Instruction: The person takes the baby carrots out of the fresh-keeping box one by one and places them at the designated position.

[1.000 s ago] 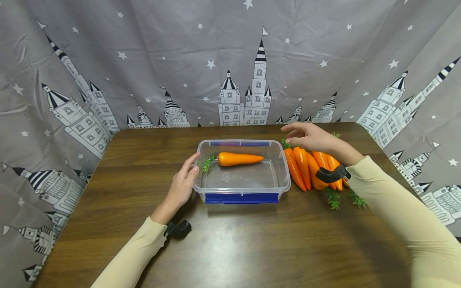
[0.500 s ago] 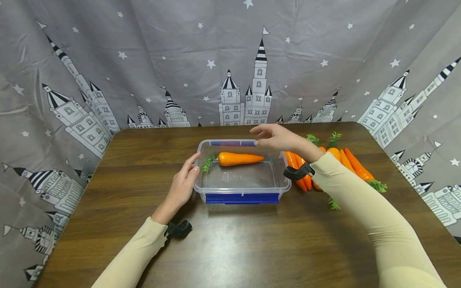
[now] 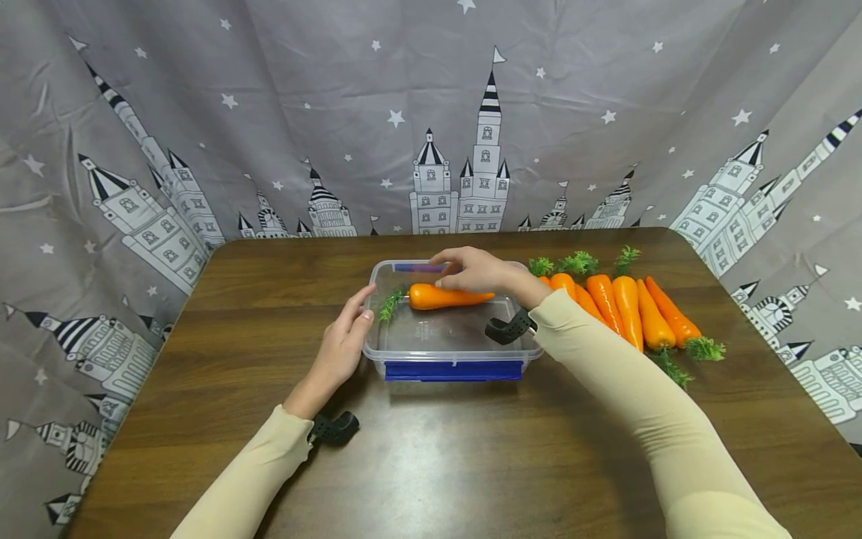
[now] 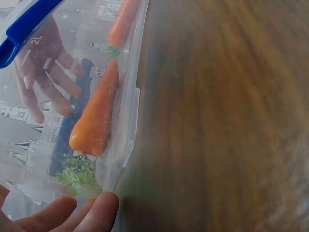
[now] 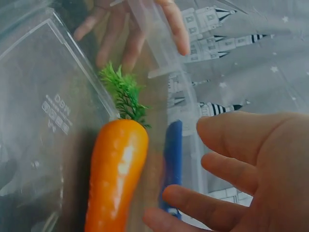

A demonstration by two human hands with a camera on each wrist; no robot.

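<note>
A clear plastic food container [image 3: 444,355] with blue side clips stands on the table. Inside it lies one orange carrot [image 3: 426,298], its green leafy top toward the left end. My left hand [image 3: 340,346] rests against the container's left end, fingers fairly straight; in the left wrist view its fingertips [image 4: 104,208] are right at the wall. Over the container, my right hand [image 3: 477,272] hangs above the carrot and overlaps it in the head view. The right wrist view has its spread fingers [image 5: 207,208] beside the carrot [image 5: 116,169], with nothing between them.
Several more carrots [image 3: 628,303] lie side by side on the wooden table [image 3: 269,299] to the right of the container, partly behind the right sleeve [image 3: 626,389]. A grey curtain [image 3: 289,112] printed with castles hangs behind the table's back edge.
My right hand has moved left from above the row of carrots, over the container, and lower toward the carrot inside. The left hand, container and its carrot have stayed put.
</note>
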